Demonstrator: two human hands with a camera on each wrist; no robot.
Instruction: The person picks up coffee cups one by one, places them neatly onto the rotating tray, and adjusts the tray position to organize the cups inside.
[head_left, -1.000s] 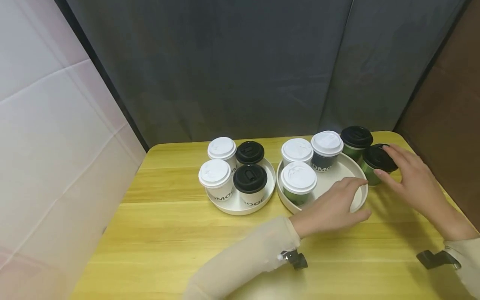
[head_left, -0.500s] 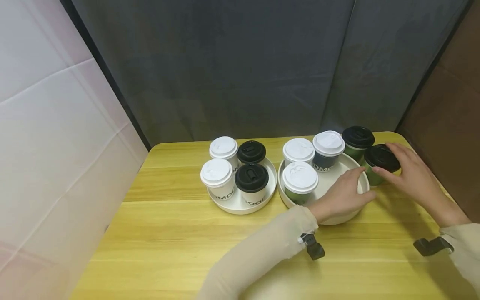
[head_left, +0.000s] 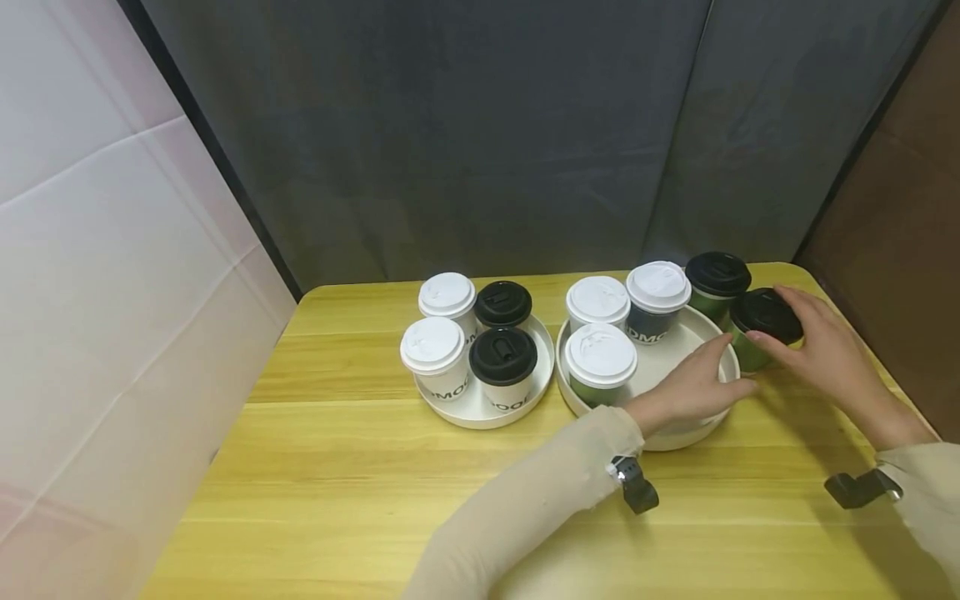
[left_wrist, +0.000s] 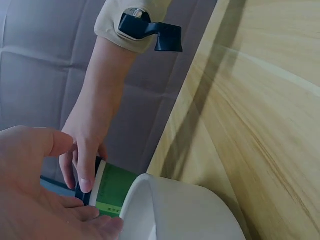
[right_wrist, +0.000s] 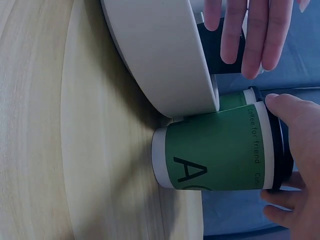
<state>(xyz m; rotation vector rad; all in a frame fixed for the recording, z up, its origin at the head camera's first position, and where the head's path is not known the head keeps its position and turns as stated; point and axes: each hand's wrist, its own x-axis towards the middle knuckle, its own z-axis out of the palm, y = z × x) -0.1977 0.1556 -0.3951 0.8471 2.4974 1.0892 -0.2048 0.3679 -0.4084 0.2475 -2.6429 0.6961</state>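
Observation:
At the table's right side, a green paper coffee cup [head_left: 752,354] with a black lid stands upright beside the round white tray [head_left: 678,437]. My right hand [head_left: 828,354] grips this cup around its lid, thumb on the near side, as the right wrist view [right_wrist: 302,150] also shows. Over the tray's right part, my left hand [head_left: 693,383] is held with extended fingers, near the cup; in the right wrist view I see no contact between them. Three white-lidded cups stand on the tray: one green [head_left: 600,358], one dark [head_left: 656,304], one whose body is mostly hidden [head_left: 597,300].
Behind the gripped cup stands another green cup [head_left: 717,279] with a black lid. Left of the tray, a smaller white plate [head_left: 476,421] carries several cups, some white-lidded, some black-lidded. A dark curtain [head_left: 450,150] closes the back; a brown panel [head_left: 900,250] stands at right.
My left hand has moved right, across the tray toward the green cup. My right hand has settled closer around that cup's lid. The cups have stayed in place.

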